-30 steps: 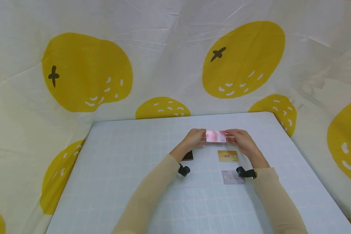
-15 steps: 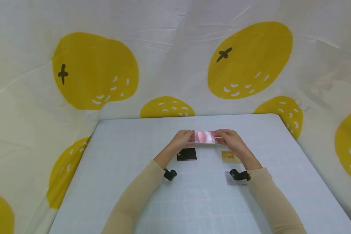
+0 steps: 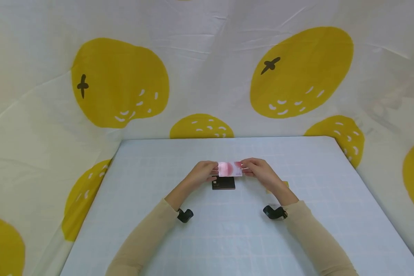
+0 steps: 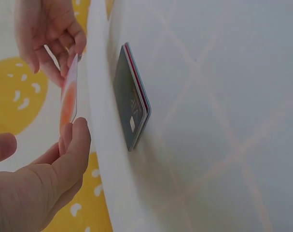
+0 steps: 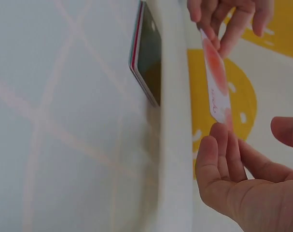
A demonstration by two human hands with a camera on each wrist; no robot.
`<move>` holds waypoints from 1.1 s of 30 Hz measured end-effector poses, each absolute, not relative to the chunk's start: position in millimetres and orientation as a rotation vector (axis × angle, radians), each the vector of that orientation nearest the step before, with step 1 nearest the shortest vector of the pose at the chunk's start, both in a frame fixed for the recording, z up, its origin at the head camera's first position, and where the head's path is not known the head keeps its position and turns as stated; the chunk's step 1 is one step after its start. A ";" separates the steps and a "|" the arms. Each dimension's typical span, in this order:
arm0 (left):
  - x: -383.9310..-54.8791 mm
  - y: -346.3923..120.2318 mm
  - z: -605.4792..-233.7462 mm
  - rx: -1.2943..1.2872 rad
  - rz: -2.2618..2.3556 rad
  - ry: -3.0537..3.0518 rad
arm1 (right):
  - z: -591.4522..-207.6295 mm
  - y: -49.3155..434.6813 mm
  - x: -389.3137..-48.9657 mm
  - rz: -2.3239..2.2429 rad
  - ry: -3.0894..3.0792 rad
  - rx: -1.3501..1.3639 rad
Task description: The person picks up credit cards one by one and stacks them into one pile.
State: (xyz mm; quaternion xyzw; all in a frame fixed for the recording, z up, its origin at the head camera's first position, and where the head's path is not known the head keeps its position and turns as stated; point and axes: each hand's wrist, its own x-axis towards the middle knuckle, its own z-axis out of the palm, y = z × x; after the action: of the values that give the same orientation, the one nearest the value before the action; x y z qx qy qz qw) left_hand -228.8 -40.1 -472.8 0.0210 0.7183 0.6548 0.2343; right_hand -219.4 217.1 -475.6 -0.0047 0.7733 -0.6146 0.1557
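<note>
Both hands hold one pink-and-white card (image 3: 225, 169) upright by its short ends, raised over the table. At its left end are the fingertips of my left hand (image 3: 199, 175); at the other end, those of my right hand (image 3: 261, 173). The thumbs look apart from the card in both wrist views. Just below the held card lies a small stack of cards (image 3: 223, 184), a black one with a chip on top. Its layered edge, with a red stripe, shows in the left wrist view.
A gold card (image 3: 285, 184) lies on the table, mostly covered by the right forearm. The light tablecloth (image 3: 207, 245) has a faint grid. Behind it hangs a white curtain (image 3: 210, 76) printed with yellow fruit.
The hands have carried the pink-and-white card left, from beyond the gold card to over the black card stack. The right forearm now covers the purplish card and most of the gold one.
</note>
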 end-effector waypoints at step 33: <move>-217.3 -64.8 -501.2 0.015 1.647 2.066 | -500.1 195.0 -211.4 -1.691 2.130 -0.002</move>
State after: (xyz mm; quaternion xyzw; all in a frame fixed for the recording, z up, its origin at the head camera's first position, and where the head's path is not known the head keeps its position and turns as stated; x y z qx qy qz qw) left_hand -217.3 -64.8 -501.2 0.0056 0.7578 0.6039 0.2471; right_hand -211.4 195.0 -500.1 -0.0007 0.7658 -0.6080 0.2093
